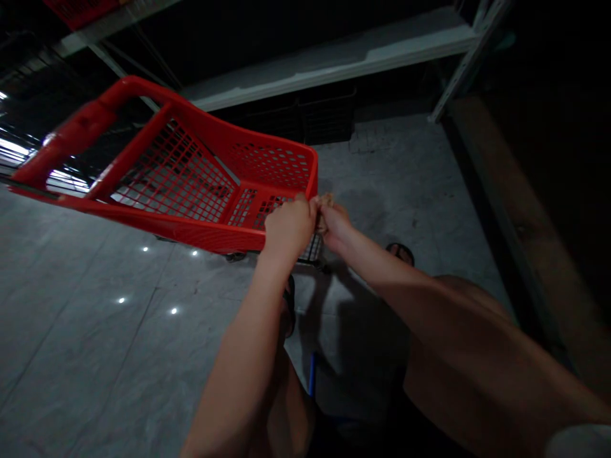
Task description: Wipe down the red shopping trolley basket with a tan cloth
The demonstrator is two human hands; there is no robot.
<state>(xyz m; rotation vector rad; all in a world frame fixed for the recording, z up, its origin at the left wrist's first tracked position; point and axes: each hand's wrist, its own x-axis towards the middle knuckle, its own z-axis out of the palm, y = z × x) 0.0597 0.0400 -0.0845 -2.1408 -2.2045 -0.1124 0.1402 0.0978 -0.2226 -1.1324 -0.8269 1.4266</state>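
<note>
A red plastic shopping cart [210, 230] with latticed sides stands before me, its handle toward the upper left. My left hand [290, 226] is closed over the rim at the cart's near end corner; its fingertips are partly hidden. Right beside it, my right hand [338, 224] is closed around a small crumpled tan piece [326, 202], perhaps cloth or rope. That piece shows between the two hands, against the cart's end. Whether the left fingers also touch it, I cannot tell.
Grey tiled floor [119, 337] spreads on the left. Behind the cart stands a white metal shelf [334, 71] with dark crates [328, 116] below. A brownish ledge [520, 210] runs along the right. Something blue [312, 375] shows between my legs.
</note>
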